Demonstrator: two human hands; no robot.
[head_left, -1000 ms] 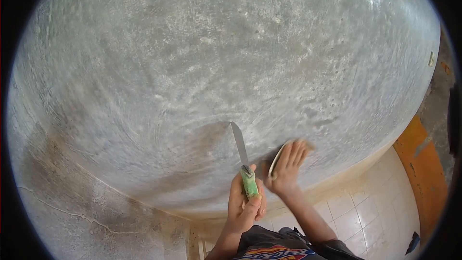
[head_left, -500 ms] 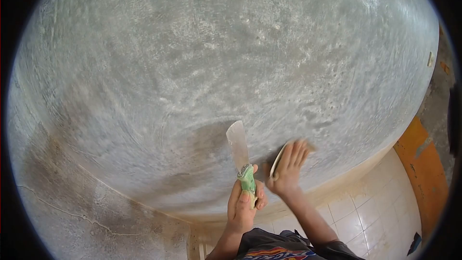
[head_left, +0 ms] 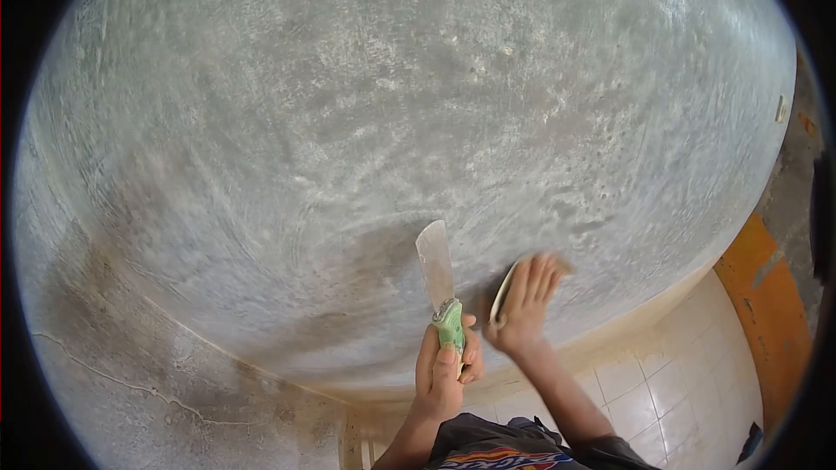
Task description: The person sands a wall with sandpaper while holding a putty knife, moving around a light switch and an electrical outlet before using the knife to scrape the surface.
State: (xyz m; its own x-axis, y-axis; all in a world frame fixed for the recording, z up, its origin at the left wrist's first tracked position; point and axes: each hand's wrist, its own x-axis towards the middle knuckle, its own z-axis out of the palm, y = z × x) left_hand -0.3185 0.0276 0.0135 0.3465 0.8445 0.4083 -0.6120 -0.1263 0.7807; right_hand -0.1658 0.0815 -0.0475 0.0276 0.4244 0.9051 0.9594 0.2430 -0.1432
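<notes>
In the head view my left hand (head_left: pixel 444 372) is wrapped around the green handle of a putty knife (head_left: pixel 436 268). Its broad, dull blade points up and slightly left, in front of the wall. My right hand (head_left: pixel 522 309) presses a thin, pale-edged sheet of sandpaper (head_left: pixel 501 296) to the grey wall (head_left: pixel 374 139), fingers laid over it. Most of the sheet is hidden beneath the palm, and the fingertips are blurred. The wall surface is scuffed and patchy, with pale swirls and darker areas.
A rough adjoining wall (head_left: pixel 165 365) with a long crack meets the grey wall at lower left. Pale floor tiles (head_left: pixel 636 392) lie below right. An orange painted strip (head_left: pixel 771 305) runs along the far right, beside a dark object at the edge.
The putty knife and my left hand have shifted slightly right. My right hand stays at nearly the same spot on the wall, its fingertips blurred in both frames.
</notes>
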